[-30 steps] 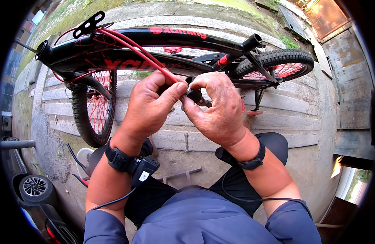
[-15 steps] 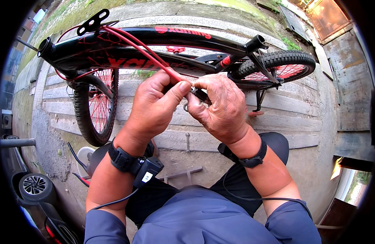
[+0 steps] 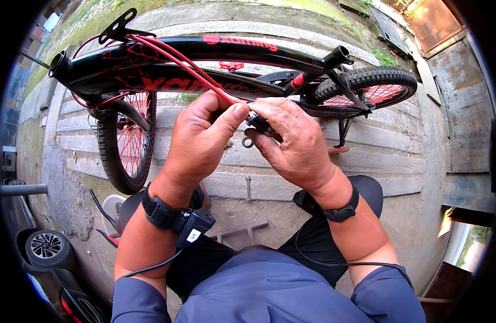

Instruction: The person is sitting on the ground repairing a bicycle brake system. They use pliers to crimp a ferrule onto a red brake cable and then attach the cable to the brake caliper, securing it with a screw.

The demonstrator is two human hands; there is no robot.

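Note:
My left hand point(image 3: 202, 137) is closed, thumb and fingers pinching the ends of the red cables point(image 3: 191, 71). These run from the front of a black and red bicycle frame point(image 3: 205, 51) toward me. My right hand point(image 3: 296, 140) pinches a small black fitting with a silvery tip point(image 3: 258, 121), right beside the cable ends. Under it a metal ring point(image 3: 248, 142) pokes out by my right fingers; the rest of it is hidden. Whether the fitting and the cables are joined, I cannot tell.
The bicycle's front wheel point(image 3: 127, 145) is at left, its rear wheel point(image 3: 366, 91) at right by the kickstand point(image 3: 342, 134). A wrench point(image 3: 248, 188) lies on the paving below my hands. A metal frame piece point(image 3: 240, 232) is near my knees. A car wheel point(image 3: 46, 247) shows at lower left.
My right hand has turned and shifted slightly, so more of the black fitting and the ring shows. The red cables and the black bracket at the bicycle's front have shifted slightly left.

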